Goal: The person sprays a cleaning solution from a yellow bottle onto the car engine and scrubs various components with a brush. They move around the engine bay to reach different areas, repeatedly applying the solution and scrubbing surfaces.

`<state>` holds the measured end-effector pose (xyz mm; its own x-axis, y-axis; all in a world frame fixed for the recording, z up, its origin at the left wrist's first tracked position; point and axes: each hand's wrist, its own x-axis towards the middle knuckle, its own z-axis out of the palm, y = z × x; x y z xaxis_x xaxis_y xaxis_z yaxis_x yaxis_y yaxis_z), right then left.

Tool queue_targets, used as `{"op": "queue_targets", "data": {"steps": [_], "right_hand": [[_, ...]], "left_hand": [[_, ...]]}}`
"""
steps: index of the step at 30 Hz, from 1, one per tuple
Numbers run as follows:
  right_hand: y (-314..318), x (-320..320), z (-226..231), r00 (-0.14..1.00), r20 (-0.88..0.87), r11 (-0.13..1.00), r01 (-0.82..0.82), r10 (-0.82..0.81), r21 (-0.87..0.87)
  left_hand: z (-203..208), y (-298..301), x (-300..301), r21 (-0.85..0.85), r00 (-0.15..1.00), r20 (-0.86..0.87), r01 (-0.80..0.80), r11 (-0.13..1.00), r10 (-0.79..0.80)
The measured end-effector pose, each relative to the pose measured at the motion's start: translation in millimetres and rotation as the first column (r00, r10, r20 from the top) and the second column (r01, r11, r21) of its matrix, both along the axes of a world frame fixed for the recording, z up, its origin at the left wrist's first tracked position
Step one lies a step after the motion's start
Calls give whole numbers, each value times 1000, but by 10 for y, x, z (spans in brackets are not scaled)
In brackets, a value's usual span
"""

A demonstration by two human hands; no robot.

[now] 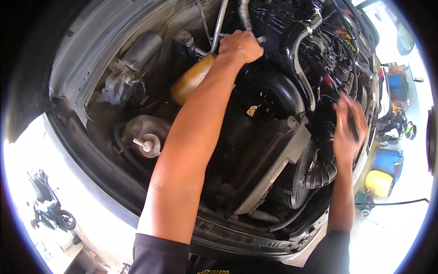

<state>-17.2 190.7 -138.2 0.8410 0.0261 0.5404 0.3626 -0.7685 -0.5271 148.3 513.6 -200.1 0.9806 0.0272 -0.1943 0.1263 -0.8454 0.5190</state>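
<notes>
Across the open engine bay, my left hand (pixel 242 47) is closed in a fist near the far side. A short greyish stub (pixel 261 39) sticks out beside its knuckles; the rest of what it grips is hidden. Under my left forearm is a yellowed plastic reservoir (pixel 194 78). My right hand (pixel 350 123) is blurred by motion over the right side of the engine (pixel 319 59). A slender dark tool (pixel 353 129) lies in its fingers, its kind too smeared to tell. A small red patch (pixel 327 81) shows just beyond the fingertips.
A thick black hose (pixel 283 89) curves between my hands. Nearer are the radiator's top edge (pixel 273 171) and a ribbed intake duct (pixel 321 171). A capped metal part (pixel 147 145) stands at left. Outside the car are a motorcycle (pixel 48 201), blue drum (pixel 388 162) and yellow drum (pixel 379 182).
</notes>
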Motion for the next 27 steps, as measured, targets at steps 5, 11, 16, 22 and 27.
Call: {"op": "queue_targets", "data": {"steps": [5,11,16,22,27], "right_hand": [[-158,-1142,8,960,-104,930,277,-259,243],[-132,-1831,-179,920,-243,447,365,-307,817],[-228,-2016,-166,916,-265,485,387,-302,784],[-298,-2007,-293,926,-178,541,342,-333,768],[-385,-2108,-348,951,-187,518,293,-247,804]], "left_hand": [[-32,-109,42,-28,999,-32,-1,1000,1],[-69,-146,56,60,990,119,-86,995,78],[-17,-166,91,-1,997,3,-73,997,73],[-72,-108,108,-53,996,-80,-50,997,46],[-79,-188,105,63,997,73,-27,998,22]]}}
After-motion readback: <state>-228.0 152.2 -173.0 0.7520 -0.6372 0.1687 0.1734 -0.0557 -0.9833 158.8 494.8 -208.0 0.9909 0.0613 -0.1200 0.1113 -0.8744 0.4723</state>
